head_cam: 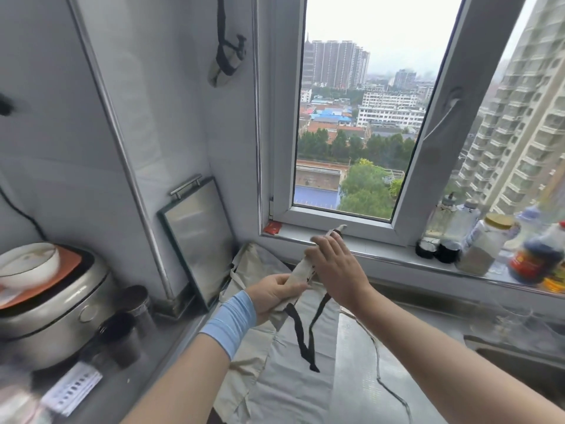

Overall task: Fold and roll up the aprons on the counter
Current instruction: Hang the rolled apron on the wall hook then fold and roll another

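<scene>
At the lower left of the frame a rice cooker [52, 304] is sitting on the bench [165, 356] with a white bowl [29, 264] resting on its lid, and a metal tray [198, 237] is leaning against the wall beside it. In the centre the left hand [275, 296] is gripping the lower end of a rolled apron [301, 270], fingers curled round the cloth, while the right hand [333, 264] is wrapping over the upper part, fingers pressed together and bent across the roll. Black straps [305, 335] are dangling from it above a pale apron [290, 387] lying flat on the bench. At the far right, bottles [489, 240] are standing on the window sill [382, 249].
</scene>
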A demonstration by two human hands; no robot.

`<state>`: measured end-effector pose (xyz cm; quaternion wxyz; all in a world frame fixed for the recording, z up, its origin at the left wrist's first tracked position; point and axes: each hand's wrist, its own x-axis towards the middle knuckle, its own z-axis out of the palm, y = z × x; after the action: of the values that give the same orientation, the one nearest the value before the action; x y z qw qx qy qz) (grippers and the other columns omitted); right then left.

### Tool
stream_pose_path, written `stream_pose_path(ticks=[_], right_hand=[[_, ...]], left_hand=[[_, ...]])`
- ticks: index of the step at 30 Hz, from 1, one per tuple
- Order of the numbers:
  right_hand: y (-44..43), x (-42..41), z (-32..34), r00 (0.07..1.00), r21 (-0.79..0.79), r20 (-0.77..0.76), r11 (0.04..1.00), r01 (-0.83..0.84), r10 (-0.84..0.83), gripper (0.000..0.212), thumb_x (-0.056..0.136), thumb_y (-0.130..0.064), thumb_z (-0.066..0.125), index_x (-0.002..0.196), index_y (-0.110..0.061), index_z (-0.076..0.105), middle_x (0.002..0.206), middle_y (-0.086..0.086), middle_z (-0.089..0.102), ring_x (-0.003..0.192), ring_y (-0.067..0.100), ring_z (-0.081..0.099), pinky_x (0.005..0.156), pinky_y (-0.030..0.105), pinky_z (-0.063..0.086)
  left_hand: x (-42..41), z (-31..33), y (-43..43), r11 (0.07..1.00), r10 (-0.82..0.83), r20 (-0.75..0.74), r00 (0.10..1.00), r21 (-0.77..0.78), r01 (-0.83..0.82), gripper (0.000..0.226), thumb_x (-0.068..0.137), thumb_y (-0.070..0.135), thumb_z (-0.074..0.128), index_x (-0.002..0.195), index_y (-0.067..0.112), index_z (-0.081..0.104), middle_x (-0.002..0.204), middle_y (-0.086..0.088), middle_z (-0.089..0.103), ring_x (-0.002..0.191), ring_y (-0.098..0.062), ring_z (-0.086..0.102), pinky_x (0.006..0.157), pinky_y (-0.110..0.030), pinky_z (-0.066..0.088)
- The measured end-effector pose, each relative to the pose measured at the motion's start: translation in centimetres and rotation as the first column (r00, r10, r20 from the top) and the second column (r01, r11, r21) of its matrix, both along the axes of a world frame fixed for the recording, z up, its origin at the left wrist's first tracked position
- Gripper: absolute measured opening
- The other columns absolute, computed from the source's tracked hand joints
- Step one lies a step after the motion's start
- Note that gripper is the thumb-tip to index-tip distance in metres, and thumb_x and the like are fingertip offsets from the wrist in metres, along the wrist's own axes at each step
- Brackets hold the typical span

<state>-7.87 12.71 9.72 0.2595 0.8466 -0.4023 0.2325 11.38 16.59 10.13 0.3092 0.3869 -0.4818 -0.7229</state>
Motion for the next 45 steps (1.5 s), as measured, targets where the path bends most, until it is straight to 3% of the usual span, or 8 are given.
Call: stream_pose_path(ticks=[5,11,18,23,30,33,38,45], right_hand=[[1.5,0.9,1.9,0.974,0.122,0.22,0.992,0.031,-0.058,0.022,0.079,-0.015,0.072,0.101,-0.015,0.067,0.091,0.004,0.063,0.087,0.026,0.062,0.11,0.05,0.037],[4.1,1.7,5.6,0.717,0.647,0.589,0.75,-0.14,-0.374,0.026,0.079,-0.015,0.057,0.092,-0.024,0.078,0.083,-0.003,0.076,0.076,0.018,0.068,0.066,0.037,0.057],[5.6,3.9,9.7,0.498,0.763,0.642,0.543,-0.35,-0.583,0.008,0.08,-0.011,0.07,0.08,-0.01,0.078,0.07,0.002,0.067,0.059,0.013,0.055,0.053,0.026,0.044],[6.1,4.2,12.3,0.63,0.813,0.526,0.556,-0.176,-0.571,0.025,0.084,-0.005,0.059,0.067,-0.02,0.067,0.063,0.001,0.061,0.059,0.016,0.057,0.053,0.026,0.051],[6.4,2.0,14.3,0.738,0.866,0.492,0.167,-0.472,-0.463,0.029,0.093,-0.02,0.063,0.122,-0.014,0.066,0.117,0.008,0.069,0.105,0.021,0.066,0.089,0.039,0.053],[6.8,2.6,14.6,0.743,0.867,0.497,0.286,-0.407,-0.448,0.039,0.081,-0.055,0.071,0.101,-0.02,0.073,0.1,-0.004,0.073,0.096,0.013,0.067,0.082,0.035,0.046],[7.0,2.8,14.9,0.568,0.762,0.648,0.439,-0.477,-0.507,0.036,0.079,-0.04,0.08,0.087,-0.006,0.072,0.083,0.005,0.066,0.074,0.014,0.059,0.065,0.023,0.045],[7.2,2.0,14.9,0.474,0.711,0.698,0.446,-0.543,-0.537,0.025,0.087,-0.044,0.071,0.092,-0.02,0.072,0.099,0.007,0.072,0.086,0.018,0.063,0.085,0.035,0.051]], left_hand=[[-0.5,1.2,1.9,0.996,0.086,-0.174,0.981,0.003,-0.087,0.02,0.086,0.012,0.068,0.103,0.005,0.06,0.07,-0.004,0.054,0.052,-0.009,0.054,0.047,-0.021,0.047],[-1.1,2.1,2.6,0.954,0.277,0.038,0.96,-0.133,-0.27,0.086,0.061,0.035,0.087,0.13,0.014,0.039,0.107,-0.009,0.063,0.081,-0.016,0.066,0.061,-0.027,0.054],[-1.8,4.6,3.8,0.98,-0.042,-0.11,0.993,-0.196,0.019,0.066,0.071,0.019,0.078,0.128,0.0,0.052,0.107,-0.017,0.064,0.101,-0.027,0.063,0.092,-0.041,0.052],[-1.8,6.2,4.3,0.988,0.023,-0.038,0.999,-0.149,-0.028,0.057,0.076,0.021,0.078,0.125,0.0,0.056,0.105,-0.019,0.066,0.098,-0.03,0.066,0.078,-0.042,0.057],[-0.5,7.6,4.8,0.961,0.162,0.102,0.981,-0.244,-0.134,0.02,0.082,0.009,0.075,0.098,0.015,0.066,0.081,-0.004,0.069,0.073,-0.015,0.065,0.06,-0.026,0.051],[-0.4,8.4,4.5,0.945,0.171,0.139,0.975,-0.304,-0.122,0.035,0.078,0.008,0.077,0.11,0.015,0.065,0.095,-0.011,0.07,0.088,-0.024,0.066,0.075,-0.035,0.056],[-0.9,10.1,4.4,0.909,0.205,0.191,0.96,-0.4,-0.114,0.048,0.079,0.008,0.076,0.122,0.01,0.054,0.085,-0.005,0.063,0.064,-0.007,0.062,0.053,-0.018,0.049],[-1.4,10.7,4.0,0.866,0.311,0.274,0.91,-0.477,-0.152,0.037,0.079,0.036,0.077,0.105,0.014,0.063,0.085,-0.002,0.065,0.073,-0.014,0.061,0.06,-0.02,0.048]])
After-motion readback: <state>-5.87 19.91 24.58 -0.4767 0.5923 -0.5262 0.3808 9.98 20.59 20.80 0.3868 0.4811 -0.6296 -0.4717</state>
